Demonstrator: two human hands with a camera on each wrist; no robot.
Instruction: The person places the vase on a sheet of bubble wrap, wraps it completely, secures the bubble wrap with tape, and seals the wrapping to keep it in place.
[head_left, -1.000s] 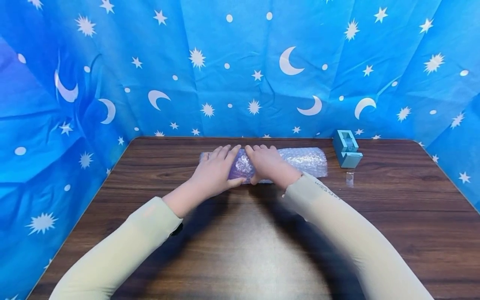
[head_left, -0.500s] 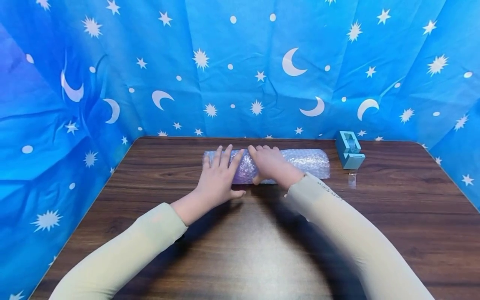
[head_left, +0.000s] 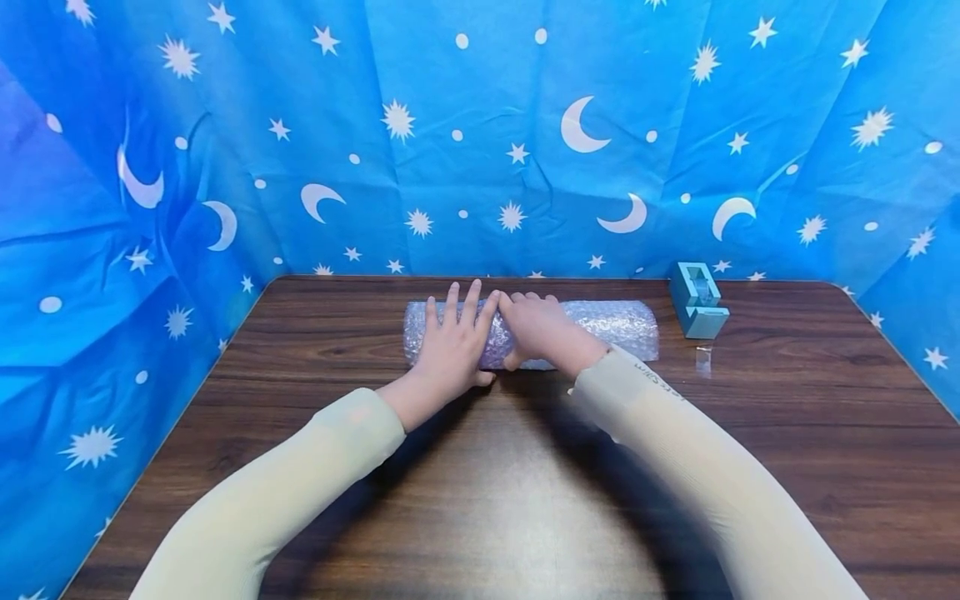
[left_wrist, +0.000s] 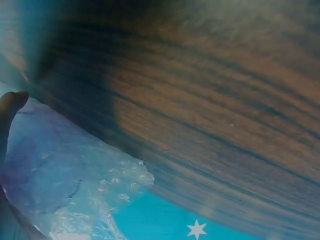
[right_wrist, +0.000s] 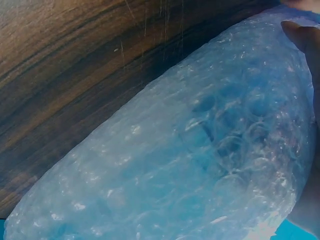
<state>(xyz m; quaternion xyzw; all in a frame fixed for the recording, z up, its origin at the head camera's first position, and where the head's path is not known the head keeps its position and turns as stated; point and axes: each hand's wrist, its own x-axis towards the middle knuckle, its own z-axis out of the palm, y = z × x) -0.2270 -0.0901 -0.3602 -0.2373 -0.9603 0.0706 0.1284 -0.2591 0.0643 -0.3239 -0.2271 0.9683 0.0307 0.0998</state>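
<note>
Bubble wrap roll (head_left: 600,325) lies across the far part of the wooden surface (head_left: 480,500), under both hands. The left hand (head_left: 453,337) now rests flat on top of it with fingers straight and spread; a second ago it sat lower, its thumb at the roll's near edge, so it has slid up and forward over the bundle. The right hand (head_left: 540,329), just beside the left and touching it, stays curled over the roll, thumb tucked under the near side. The roll itself has hardly shifted, which suggests pressing and smoothing, not carrying. To the right of the right hand stands a blue tape dispenser (head_left: 697,298), with a small clear piece of tape (head_left: 702,359) nearer.
</note>
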